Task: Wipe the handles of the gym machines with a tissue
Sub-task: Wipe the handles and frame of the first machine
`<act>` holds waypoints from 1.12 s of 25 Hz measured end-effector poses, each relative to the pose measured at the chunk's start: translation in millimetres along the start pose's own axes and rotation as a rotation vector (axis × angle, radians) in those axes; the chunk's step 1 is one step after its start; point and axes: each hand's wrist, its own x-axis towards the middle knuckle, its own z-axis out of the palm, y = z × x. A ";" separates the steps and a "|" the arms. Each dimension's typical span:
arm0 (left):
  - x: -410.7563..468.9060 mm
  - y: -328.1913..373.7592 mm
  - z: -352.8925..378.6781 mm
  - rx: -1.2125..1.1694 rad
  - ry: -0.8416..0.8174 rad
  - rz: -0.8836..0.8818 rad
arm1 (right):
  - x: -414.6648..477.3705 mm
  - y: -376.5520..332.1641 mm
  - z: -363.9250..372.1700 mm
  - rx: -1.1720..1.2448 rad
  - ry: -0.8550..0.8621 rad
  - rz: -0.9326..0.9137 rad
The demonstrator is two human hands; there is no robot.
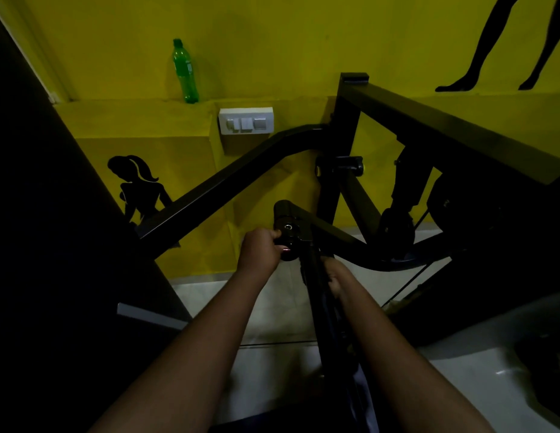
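Filling the far side of the dim view is a yellow wall (pixel 272 35), and in front of it stands the black machine frame (pixel 428 120), a rigid steel structure that looks too heavy to shift under a wipe. Its handle (pixel 285 218), a short dark cylinder at the end of a bar, sits low in the middle, just ahead of the person. The left hand (pixel 261 248) has its fingers curled round that cylinder. The right hand (pixel 335 279) lies against the bar below it, its fingers hidden behind the metal, so I cannot tell its grip. No tissue shows plainly; being soft and thin, it would likely need wrapping round the smooth, stiff grip and firm pressing. A green bottle (pixel 185 71) stands on a ledge above a white switch plate (pixel 245 120).
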 end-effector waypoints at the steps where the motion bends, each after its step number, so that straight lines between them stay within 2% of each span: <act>1: -0.2 0.6 -0.1 -0.002 0.000 0.001 | -3.5 5.3 -4.0 0.003 0.018 -0.007; 3: -0.4 1.4 -0.6 -0.007 0.003 -0.007 | -8.9 7.3 -3.1 0.095 0.111 -0.111; 4: -0.3 1.3 -1.0 -0.007 0.001 -0.013 | -11.3 5.0 -0.2 0.068 0.174 -0.252; 6: -0.2 1.8 -2.2 -0.001 -0.007 -0.017 | -19.9 -3.6 4.8 -0.247 0.310 -0.614; 8: -1.2 2.6 -3.2 -0.023 -0.007 -0.027 | -33.4 -2.8 9.2 -0.493 0.381 -0.881; 10: -3.2 2.8 -3.8 -0.067 -0.005 -0.037 | -37.0 0.6 10.0 -0.670 0.388 -1.118; 12: -5.7 2.4 -4.6 -0.094 0.004 -0.027 | -35.4 -2.6 18.5 -0.875 0.292 -1.295; 15: -7.2 -5.7 -4.9 -0.163 -0.015 -0.036 | -46.6 -13.8 35.9 -0.963 0.139 -1.359; 18: -10.3 -14.8 -9.3 -0.486 -0.101 -0.212 | -41.7 -3.2 34.9 -1.318 0.086 -1.536; 20: -12.4 -13.3 -11.5 -0.666 -0.132 -0.300 | -38.6 1.1 35.7 -1.560 -0.001 -1.474; 23: -16.4 -2.2 -15.4 -0.764 -0.116 -0.403 | -45.3 -2.1 48.5 -1.592 -0.066 -1.371; 24: -18.1 0.2 -15.8 -0.781 -0.115 -0.427 | -45.5 -1.8 51.1 -1.575 -0.045 -1.381; 28: -25.4 6.3 -17.1 -0.804 -0.158 -0.496 | -52.5 2.8 35.9 -1.414 0.221 -1.268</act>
